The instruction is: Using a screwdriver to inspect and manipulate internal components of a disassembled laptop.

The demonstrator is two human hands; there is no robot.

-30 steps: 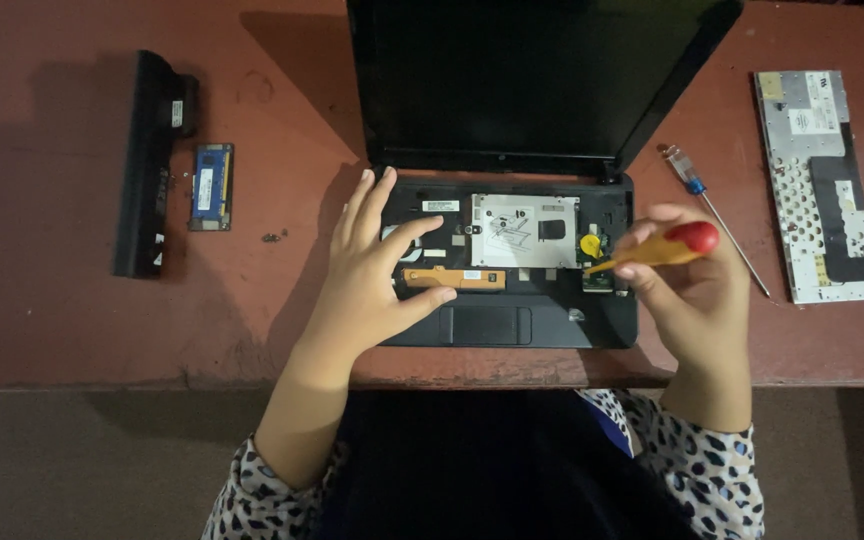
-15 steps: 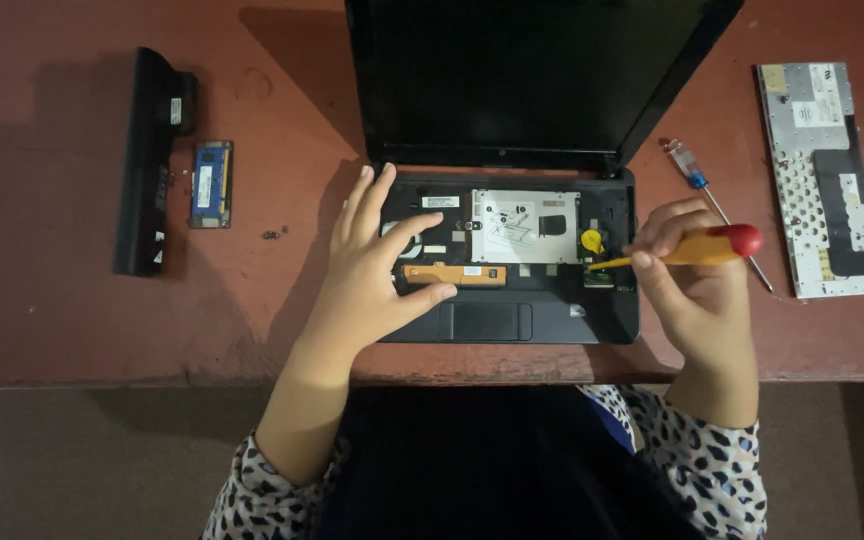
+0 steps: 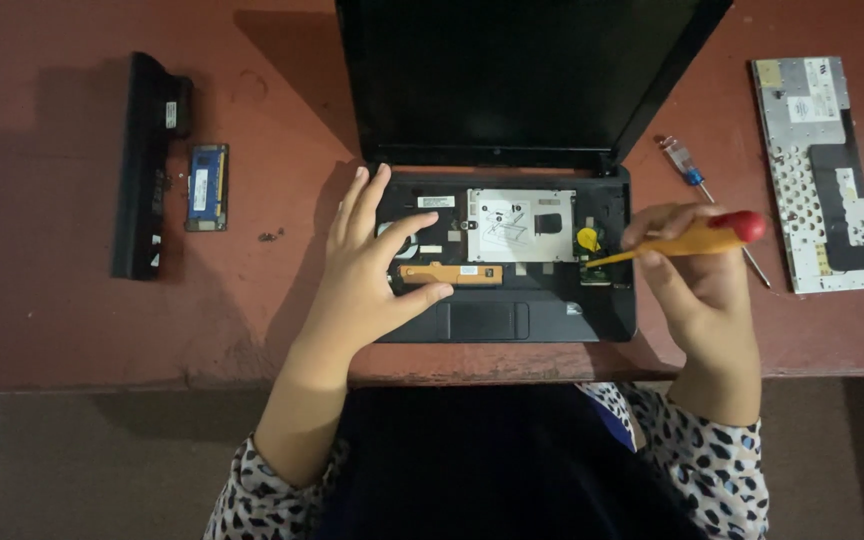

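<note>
Reddish-brown and scuffed, the surface [image 3: 72, 320] carries an opened laptop [image 3: 507, 250] right in front of me, its keyboard off and its insides bare. My left hand [image 3: 367, 275] lies flat and spread over the left part of the base, fingers [image 3: 364, 195] loose and closed on nothing, thumb beside the orange ribbon strip [image 3: 450, 273]. My right hand [image 3: 697, 270] is wrapped around the yellow screwdriver [image 3: 687, 240] with the red cap, gripped along the handle; its tip sits at the right end of the base, just below a small yellow disc [image 3: 587, 238] and beside the silver metal plate [image 3: 520, 225].

I judge the screwdriver light, stiff and easy to roll in the fingers; the handle is the place to hold it. The laptop seems heavier and rigid in the shell, yet the exposed boards and ribbon look fragile, so I would grip it by the outer edges or the palm rest.

Off to the left lie a long black battery [image 3: 142, 165] and a small blue memory card [image 3: 207, 187]. On the right rest a second small screwdriver [image 3: 687, 172] and the removed keyboard [image 3: 820, 170], face down.
</note>
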